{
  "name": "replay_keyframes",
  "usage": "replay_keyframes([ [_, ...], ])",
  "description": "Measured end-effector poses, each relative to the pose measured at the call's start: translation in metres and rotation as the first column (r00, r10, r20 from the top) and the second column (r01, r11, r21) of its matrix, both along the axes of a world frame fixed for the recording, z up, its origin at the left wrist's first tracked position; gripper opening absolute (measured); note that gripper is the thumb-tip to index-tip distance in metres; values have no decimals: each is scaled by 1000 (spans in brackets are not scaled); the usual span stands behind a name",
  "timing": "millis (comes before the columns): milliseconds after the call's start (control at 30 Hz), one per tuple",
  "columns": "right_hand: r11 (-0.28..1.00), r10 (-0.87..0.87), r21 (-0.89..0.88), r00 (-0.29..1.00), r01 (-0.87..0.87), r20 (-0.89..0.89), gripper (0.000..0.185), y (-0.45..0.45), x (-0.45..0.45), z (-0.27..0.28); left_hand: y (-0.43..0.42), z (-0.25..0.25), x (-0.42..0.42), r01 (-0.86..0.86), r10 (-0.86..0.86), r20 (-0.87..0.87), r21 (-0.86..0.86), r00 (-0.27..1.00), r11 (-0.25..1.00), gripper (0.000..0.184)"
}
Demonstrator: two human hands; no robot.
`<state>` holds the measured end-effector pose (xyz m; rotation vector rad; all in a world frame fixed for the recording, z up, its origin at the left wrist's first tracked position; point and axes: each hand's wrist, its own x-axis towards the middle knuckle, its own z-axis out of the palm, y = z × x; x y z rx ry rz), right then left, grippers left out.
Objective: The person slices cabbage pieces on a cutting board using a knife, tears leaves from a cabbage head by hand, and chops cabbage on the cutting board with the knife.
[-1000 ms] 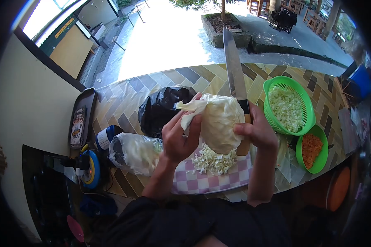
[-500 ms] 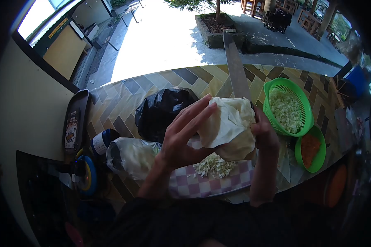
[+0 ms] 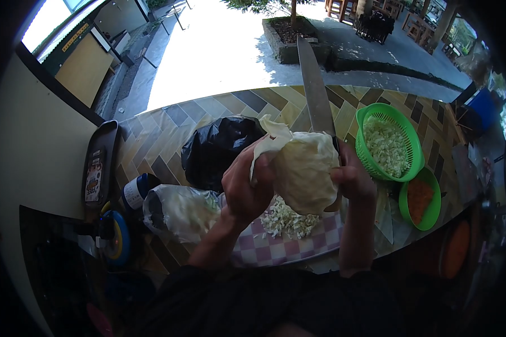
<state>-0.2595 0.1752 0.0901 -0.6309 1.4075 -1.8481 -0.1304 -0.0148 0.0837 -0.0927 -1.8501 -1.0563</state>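
A pale cabbage is held up between my hands, above the checkered cutting board. My left hand is closed on a cabbage leaf that curls away from the cabbage's left side. Against the other side, my right hand presses its thumb on the cabbage while gripping a large knife. The blade points up and away from me; most of the handle is hidden by the fingers. Below the cabbage, a heap of chopped cabbage lies on the board.
To the right stand a green basket of chopped cabbage and a green bowl with orange shreds. On the left are a black plastic bag, a clear bag, a dark jar and a dark tray.
My left hand has turned from spread fingers over the cabbage to a closed grip, pulling a leaf up and leftward. The knife stays in my right hand.
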Motion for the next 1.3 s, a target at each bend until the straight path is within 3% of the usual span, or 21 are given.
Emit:
replay_keyframes([
  [100, 999, 21, -38, 999, -20, 42, 90, 3, -1, 6, -9, -3, -10, 79, -90, -120, -93, 989, 993, 28],
  [200, 998, 58, -35, 998, -59, -7, 95, 15, -7, -1, -23, -2, -15, 137, -182, -162, -252, 970, 958, 50],
  [400, 995, 91, -27, 995, -92, -39, 97, 25, -9, 3, -24, 18, -7, 178, -217, -56, -390, 975, 903, 49],
  [433, 995, 99, -22, 994, -100, -37, 97, 24, -9, 3, -21, 18, -6, 149, -187, -64, -386, 980, 910, 40],
  [567, 991, 125, -35, 991, -127, -43, 98, 22, -10, 2, -11, 16, 0, 100, -127, -81, -285, 989, 953, 30],
  [667, 993, 112, -20, 991, -114, -78, 98, 20, -5, 2, 0, -2, -6, 177, -167, -197, 31, 966, 984, 34],
  [800, 997, 74, -28, 992, -77, -100, 96, 20, -4, 1, 1, -4, -10, 183, -177, -156, 22, 972, 983, 46],
  [933, 998, 64, 17, 987, -63, -145, 94, 24, -6, 2, -12, 6, -6, 371, -376, 109, 63, 920, 927, 63],
  [967, 998, 62, 22, 988, -60, -138, 94, 24, -6, 2, -13, 9, -5, 341, -338, 125, 2, 933, 940, 65],
  [1067, 997, 76, -11, 991, -77, -113, 94, 22, -3, 5, -14, 10, -3, 314, -311, 119, -13, 943, 949, 59],
  [1200, 985, 129, -106, 990, -136, -63, 97, 21, -3, -2, -10, 3, 0, 311, -322, 76, 134, 944, 941, 37],
  [1233, 981, 142, -128, 988, -148, -58, 98, 21, -4, -5, -6, 4, 1, 313, -348, 97, 268, 932, 911, 29],
  [1300, 974, 154, -157, 986, -161, -57, 100, 21, -4, -9, 1, 5, 1, 277, -358, 118, 431, 926, 859, 39],
])
